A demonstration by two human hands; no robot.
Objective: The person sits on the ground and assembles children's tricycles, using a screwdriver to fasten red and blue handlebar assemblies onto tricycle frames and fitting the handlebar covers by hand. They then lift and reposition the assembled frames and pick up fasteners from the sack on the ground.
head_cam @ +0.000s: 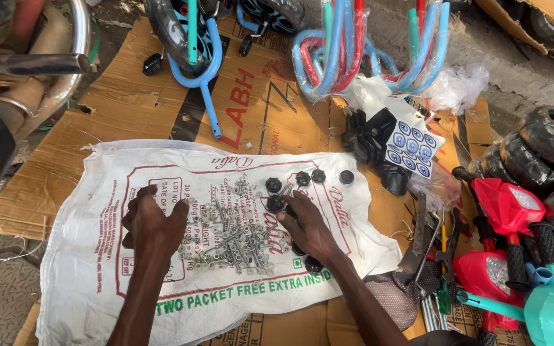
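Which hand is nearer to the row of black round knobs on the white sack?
Right. The right hand has fingertips at one black knob just below the row of black knobs. The left hand rests flat well left, beyond the pile of screws.

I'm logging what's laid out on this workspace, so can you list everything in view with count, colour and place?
woven sack: one, white with red and green print, spread on the cardboard
metal bolts and nuts: a heap, silver, middle of the sack
round knobs: several, black, upper part of the sack
cardboard sheets: brown, under everything
bent tube frames: a bundle, blue, red and teal, top
toy handlebar units: red and teal, right edge
hand tools: a few, right of the sack
left hand: flat on the sack beside the heap
right hand: fingertips at a black knob
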